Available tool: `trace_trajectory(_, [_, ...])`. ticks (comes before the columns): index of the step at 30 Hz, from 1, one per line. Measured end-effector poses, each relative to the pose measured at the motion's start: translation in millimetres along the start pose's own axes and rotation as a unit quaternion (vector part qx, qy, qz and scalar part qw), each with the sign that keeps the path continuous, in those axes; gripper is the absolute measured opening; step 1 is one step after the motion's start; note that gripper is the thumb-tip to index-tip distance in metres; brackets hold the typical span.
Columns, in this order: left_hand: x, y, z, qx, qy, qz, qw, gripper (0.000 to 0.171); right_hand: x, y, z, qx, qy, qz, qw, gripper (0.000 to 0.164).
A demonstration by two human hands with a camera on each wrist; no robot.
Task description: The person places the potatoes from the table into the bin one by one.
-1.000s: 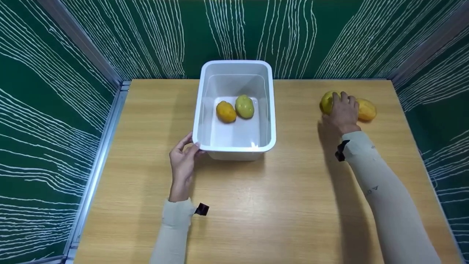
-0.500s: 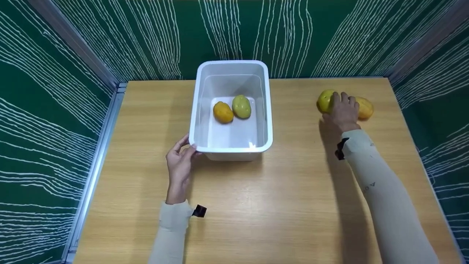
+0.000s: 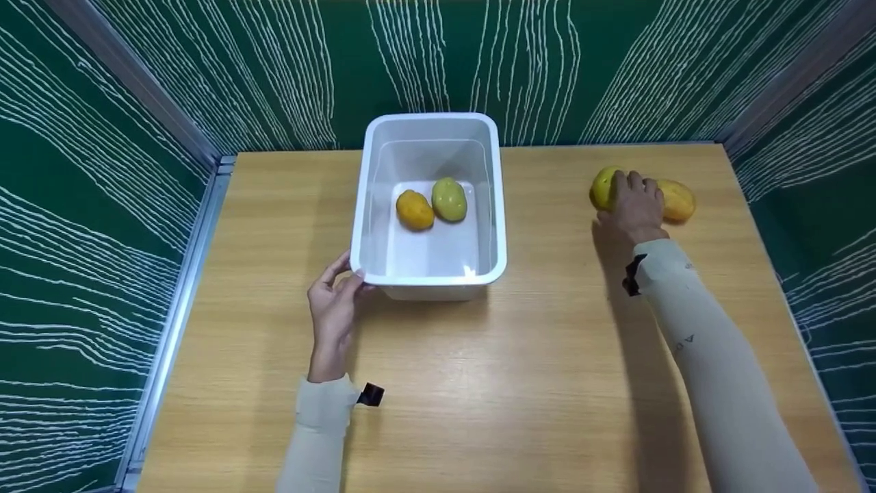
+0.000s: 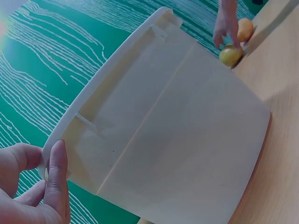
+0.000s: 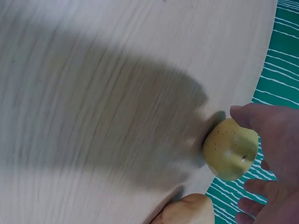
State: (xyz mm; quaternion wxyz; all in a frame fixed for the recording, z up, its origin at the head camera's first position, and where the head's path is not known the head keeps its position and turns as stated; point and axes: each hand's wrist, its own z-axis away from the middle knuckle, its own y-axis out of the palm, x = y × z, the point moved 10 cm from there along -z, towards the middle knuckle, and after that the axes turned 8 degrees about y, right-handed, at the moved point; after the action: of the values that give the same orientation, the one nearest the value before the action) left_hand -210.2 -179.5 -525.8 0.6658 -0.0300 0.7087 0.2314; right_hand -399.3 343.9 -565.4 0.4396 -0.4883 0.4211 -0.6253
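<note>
My left hand [image 3: 332, 308] pinches the near left corner of a white plastic tub [image 3: 430, 281]; its thumb and fingers [image 4: 57, 170] close round the rim in the left wrist view. At the far right, my right hand [image 3: 636, 209] is over a round, speckled yellow-green fruit [image 5: 229, 151], with the thumb right at its edge and the other fingers loosely bent beside it. This fruit sits on the table. Touching or close beside the hand lies an orange-yellow mango-like fruit [image 3: 677, 202]. Inside the tub lie an orange-yellow fruit [image 3: 415, 209] and a green fruit [image 3: 449, 199].
The tub stands at the back middle of a wooden table [image 3: 438, 383]. Green walls [image 3: 465, 55] with white wavy lines close off the back and both sides. A metal rail [image 3: 185, 301] runs along the left edge.
The head view has drifted slightly, so everything sits a little further left. Both hands keep their places at the tub rim and the fruit.
</note>
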Motion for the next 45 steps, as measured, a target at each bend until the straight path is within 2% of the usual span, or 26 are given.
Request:
trace_trajectory(6, [-0.7, 0.6, 0.5, 0.01, 0.004, -0.008, 0.9999, 0.047, 4.8, 3.6, -0.5, 0.009, -0.008, 0.003, 1.0, 0.085])
trace_trajectory(14, [1.6, 0.1, -0.2, -0.006, -0.007, -0.003, 0.9999, 0.046, 0.3, 0.7, -2.6, -0.003, 0.002, 0.017, 1.0, 0.082])
trace_trajectory(29, [1.6, -0.1, -0.4, -0.01, -0.011, 0.002, 0.9999, 0.046, -6.1, 1.1, -6.4, 0.001, 0.016, -0.036, 0.999, 0.082])
trace_trajectory(36, [-1.1, 2.1, -0.5, 0.005, -0.002, 0.002, 1.0, 0.046, -2.9, 0.1, -4.7, -0.02, 0.016, -0.044, 0.999, 0.074])
trace_trajectory(40, [0.8, 1.3, -1.4, -0.006, -0.01, 0.0, 0.9999, 0.046, -3.8, 3.8, -5.9, -0.01, 0.018, -0.057, 0.998, 0.075])
trace_trajectory(45, [1.5, 1.0, -1.0, -0.009, -0.014, 0.003, 0.9999, 0.046, -4.9, 5.8, -6.8, -0.001, 0.036, -0.046, 0.998, 0.077])
